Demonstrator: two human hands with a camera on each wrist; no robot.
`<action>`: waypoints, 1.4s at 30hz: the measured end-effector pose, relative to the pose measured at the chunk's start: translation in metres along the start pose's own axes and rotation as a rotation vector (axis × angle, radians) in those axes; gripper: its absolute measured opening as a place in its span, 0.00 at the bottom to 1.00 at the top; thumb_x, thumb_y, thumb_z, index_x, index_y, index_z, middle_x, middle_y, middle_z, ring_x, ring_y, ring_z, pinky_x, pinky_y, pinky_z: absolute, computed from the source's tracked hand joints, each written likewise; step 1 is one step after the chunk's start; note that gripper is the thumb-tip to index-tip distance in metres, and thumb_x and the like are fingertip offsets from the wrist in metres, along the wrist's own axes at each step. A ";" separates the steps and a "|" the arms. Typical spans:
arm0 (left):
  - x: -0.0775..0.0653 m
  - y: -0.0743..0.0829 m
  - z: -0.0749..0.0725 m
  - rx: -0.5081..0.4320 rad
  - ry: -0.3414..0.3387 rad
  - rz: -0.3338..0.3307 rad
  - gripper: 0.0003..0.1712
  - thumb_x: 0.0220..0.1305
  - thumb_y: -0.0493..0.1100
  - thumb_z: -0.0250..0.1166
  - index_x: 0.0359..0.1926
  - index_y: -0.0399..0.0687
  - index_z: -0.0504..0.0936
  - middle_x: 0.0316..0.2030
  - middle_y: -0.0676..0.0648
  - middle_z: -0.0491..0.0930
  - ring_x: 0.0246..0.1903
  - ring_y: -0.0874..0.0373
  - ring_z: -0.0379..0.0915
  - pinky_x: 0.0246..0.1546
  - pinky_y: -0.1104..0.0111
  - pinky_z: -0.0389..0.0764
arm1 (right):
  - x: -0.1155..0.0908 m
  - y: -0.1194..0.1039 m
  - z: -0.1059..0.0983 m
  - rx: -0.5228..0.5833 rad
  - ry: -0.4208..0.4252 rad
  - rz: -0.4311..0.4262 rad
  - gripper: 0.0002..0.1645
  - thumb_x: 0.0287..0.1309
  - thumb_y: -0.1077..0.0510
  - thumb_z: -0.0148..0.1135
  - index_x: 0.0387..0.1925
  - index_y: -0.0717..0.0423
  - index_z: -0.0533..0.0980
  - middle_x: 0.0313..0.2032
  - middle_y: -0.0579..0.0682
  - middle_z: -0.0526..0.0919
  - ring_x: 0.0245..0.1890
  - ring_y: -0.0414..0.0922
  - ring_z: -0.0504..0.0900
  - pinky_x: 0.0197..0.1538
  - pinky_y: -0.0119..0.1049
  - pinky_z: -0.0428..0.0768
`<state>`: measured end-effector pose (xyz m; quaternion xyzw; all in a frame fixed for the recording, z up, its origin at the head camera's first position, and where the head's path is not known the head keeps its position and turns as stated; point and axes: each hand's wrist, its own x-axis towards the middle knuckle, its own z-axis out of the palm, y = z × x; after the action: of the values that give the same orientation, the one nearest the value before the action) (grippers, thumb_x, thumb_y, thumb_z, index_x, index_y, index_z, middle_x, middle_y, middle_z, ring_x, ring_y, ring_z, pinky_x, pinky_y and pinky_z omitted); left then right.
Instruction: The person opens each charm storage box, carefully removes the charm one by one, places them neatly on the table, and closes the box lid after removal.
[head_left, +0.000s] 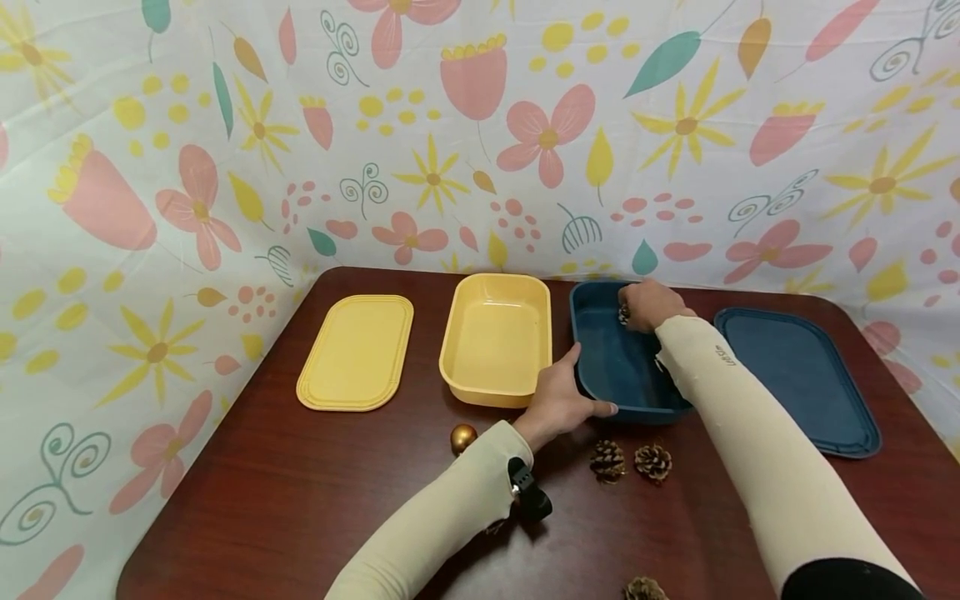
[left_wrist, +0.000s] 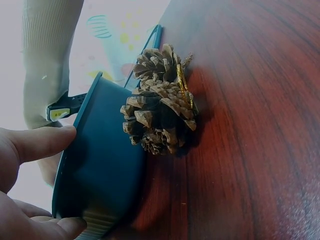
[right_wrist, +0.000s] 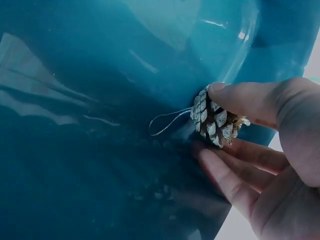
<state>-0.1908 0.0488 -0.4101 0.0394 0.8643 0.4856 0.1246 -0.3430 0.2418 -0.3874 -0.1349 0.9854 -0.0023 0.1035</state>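
A deep blue container [head_left: 621, 358] stands toward the right of the table. At its front left corner my left hand [head_left: 558, 400] grips the box, thumb along the front and fingers at the left side; in the left wrist view the thumb meets the rim. My right hand [head_left: 651, 305] reaches inside near the back. Between its thumb and fingers it pinches a small pine cone [right_wrist: 212, 117] with white-tipped scales and a thin string loop [right_wrist: 167, 124], close over the container's floor. Two brown pine cones [head_left: 607, 461] [head_left: 653, 462] lie just in front of the container.
A yellow container [head_left: 497, 333] stands left of the blue one, with a yellow lid [head_left: 356, 352] beyond it. A blue lid [head_left: 798, 379] lies at the right. A gold ball [head_left: 463, 438] sits near the left forearm, and another pine cone [head_left: 645, 589] lies at the near edge of view.
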 end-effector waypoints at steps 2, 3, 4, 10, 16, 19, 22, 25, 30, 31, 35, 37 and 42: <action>0.000 0.000 0.000 0.000 0.001 0.002 0.62 0.49 0.45 0.81 0.79 0.54 0.54 0.76 0.50 0.62 0.75 0.55 0.59 0.73 0.60 0.69 | -0.001 0.002 0.000 0.002 -0.001 -0.007 0.18 0.58 0.63 0.66 0.50 0.65 0.80 0.39 0.62 0.84 0.36 0.54 0.80 0.38 0.48 0.83; 0.000 0.000 0.000 0.000 0.003 0.005 0.62 0.49 0.45 0.81 0.79 0.54 0.54 0.76 0.50 0.62 0.75 0.55 0.59 0.73 0.60 0.69 | -0.001 0.002 -0.001 0.001 0.000 -0.011 0.18 0.58 0.63 0.66 0.50 0.65 0.80 0.40 0.62 0.84 0.36 0.54 0.80 0.40 0.49 0.83; 0.000 0.000 0.000 -0.003 0.003 0.006 0.62 0.49 0.45 0.81 0.79 0.54 0.54 0.76 0.50 0.62 0.75 0.55 0.59 0.73 0.59 0.69 | -0.001 0.003 -0.001 0.001 -0.001 -0.014 0.18 0.59 0.63 0.65 0.50 0.66 0.79 0.40 0.62 0.84 0.36 0.54 0.79 0.41 0.49 0.82; -0.001 0.001 0.001 -0.020 0.002 -0.004 0.62 0.49 0.44 0.81 0.79 0.55 0.54 0.77 0.51 0.61 0.75 0.56 0.58 0.73 0.59 0.69 | -0.006 0.007 -0.007 0.023 0.025 -0.024 0.21 0.59 0.62 0.64 0.53 0.68 0.79 0.45 0.66 0.84 0.38 0.54 0.79 0.45 0.51 0.82; -0.001 0.003 0.000 -0.017 0.002 -0.007 0.61 0.50 0.45 0.81 0.79 0.55 0.54 0.77 0.52 0.61 0.75 0.56 0.58 0.73 0.59 0.69 | -0.018 0.005 -0.018 0.028 0.042 -0.077 0.22 0.59 0.60 0.63 0.54 0.67 0.79 0.45 0.64 0.85 0.37 0.53 0.80 0.44 0.50 0.83; -0.001 0.002 0.000 -0.020 -0.001 -0.007 0.61 0.49 0.45 0.81 0.79 0.55 0.54 0.77 0.52 0.60 0.75 0.56 0.58 0.73 0.59 0.70 | -0.024 0.002 -0.021 0.023 0.046 -0.100 0.23 0.59 0.60 0.64 0.54 0.67 0.79 0.45 0.63 0.86 0.38 0.52 0.81 0.46 0.52 0.84; -0.001 0.002 0.000 -0.029 -0.005 -0.005 0.61 0.49 0.44 0.81 0.79 0.55 0.54 0.77 0.52 0.60 0.75 0.56 0.58 0.73 0.59 0.70 | -0.031 -0.002 -0.024 0.040 0.051 -0.107 0.24 0.59 0.59 0.67 0.54 0.68 0.78 0.45 0.63 0.85 0.40 0.54 0.82 0.48 0.54 0.83; -0.001 0.002 0.000 -0.034 -0.005 -0.007 0.62 0.49 0.44 0.81 0.79 0.56 0.54 0.77 0.52 0.60 0.75 0.56 0.58 0.73 0.59 0.69 | -0.038 -0.006 -0.028 0.068 0.065 -0.108 0.25 0.58 0.57 0.69 0.54 0.67 0.78 0.46 0.63 0.84 0.42 0.54 0.81 0.50 0.55 0.83; -0.001 0.002 -0.001 -0.031 -0.006 0.003 0.62 0.49 0.45 0.81 0.79 0.55 0.54 0.77 0.52 0.61 0.75 0.56 0.59 0.73 0.59 0.69 | -0.054 -0.013 -0.037 0.122 0.115 -0.159 0.26 0.58 0.56 0.71 0.54 0.67 0.77 0.45 0.63 0.84 0.42 0.54 0.82 0.49 0.55 0.83; -0.001 0.002 -0.001 -0.029 -0.006 0.004 0.62 0.49 0.45 0.81 0.79 0.55 0.54 0.77 0.51 0.60 0.75 0.56 0.59 0.73 0.59 0.70 | -0.057 -0.014 -0.038 0.130 0.126 -0.175 0.26 0.58 0.56 0.71 0.54 0.67 0.77 0.44 0.63 0.84 0.42 0.55 0.82 0.48 0.56 0.83; -0.002 0.002 -0.001 -0.023 -0.012 0.003 0.61 0.50 0.46 0.81 0.80 0.56 0.54 0.77 0.51 0.60 0.75 0.55 0.59 0.72 0.59 0.70 | -0.072 -0.019 -0.043 0.171 0.153 -0.215 0.27 0.58 0.56 0.71 0.55 0.66 0.76 0.47 0.64 0.85 0.45 0.57 0.84 0.48 0.56 0.84; -0.003 0.002 -0.002 -0.020 -0.013 0.000 0.61 0.50 0.46 0.81 0.80 0.56 0.53 0.77 0.51 0.60 0.75 0.55 0.59 0.72 0.59 0.71 | -0.079 -0.021 -0.044 0.187 0.163 -0.228 0.27 0.58 0.55 0.71 0.55 0.65 0.76 0.48 0.64 0.84 0.46 0.57 0.84 0.48 0.56 0.84; -0.004 0.003 -0.001 -0.008 -0.020 -0.007 0.61 0.51 0.46 0.80 0.80 0.56 0.53 0.77 0.51 0.60 0.75 0.54 0.59 0.72 0.58 0.71 | -0.098 -0.025 -0.046 0.242 0.191 -0.251 0.25 0.58 0.56 0.72 0.55 0.63 0.77 0.47 0.61 0.85 0.42 0.52 0.85 0.44 0.51 0.86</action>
<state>-0.1879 0.0486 -0.4062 0.0408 0.8613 0.4880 0.1352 -0.2537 0.2427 -0.3222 -0.2422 0.9588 -0.1462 0.0240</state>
